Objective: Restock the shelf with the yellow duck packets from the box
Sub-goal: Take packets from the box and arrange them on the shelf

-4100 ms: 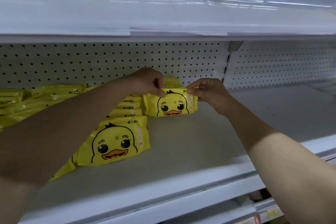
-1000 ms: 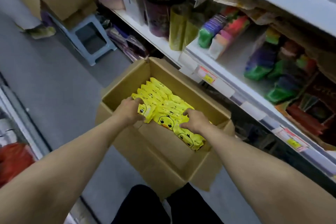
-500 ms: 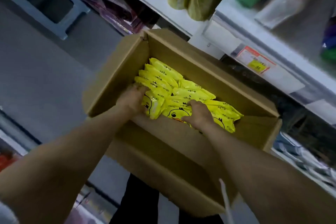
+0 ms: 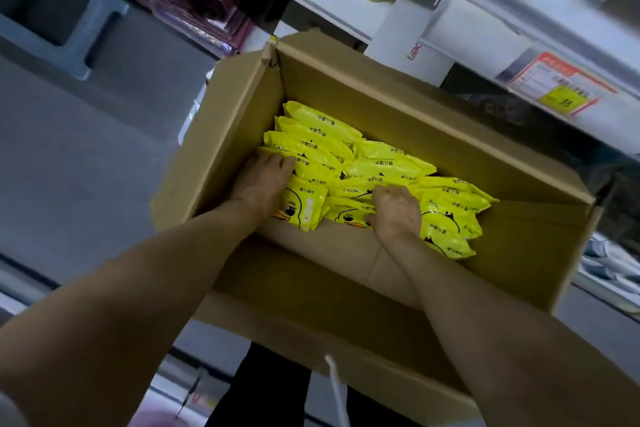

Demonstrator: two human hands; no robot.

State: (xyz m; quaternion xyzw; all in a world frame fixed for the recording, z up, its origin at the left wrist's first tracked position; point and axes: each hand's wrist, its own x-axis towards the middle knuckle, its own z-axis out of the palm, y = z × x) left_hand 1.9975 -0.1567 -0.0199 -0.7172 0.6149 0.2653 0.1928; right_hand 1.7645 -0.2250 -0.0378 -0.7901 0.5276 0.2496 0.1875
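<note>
standing on edge in the box, yellow duck packets run long-axis left-right, faces toward the wrists. left hand fingers lie straight on their tops. right hand fingers curl, gripping one.

One box. About thirteen duck packets visible. Two hands: left hand, right hand. One price tag.

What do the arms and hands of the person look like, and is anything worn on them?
Both forearms are bare. The left hand and the right hand have no gloves, and I see no watch, ring or bracelet. A pale patch in the lower left corner may be a sleeve; I cannot tell.
</note>
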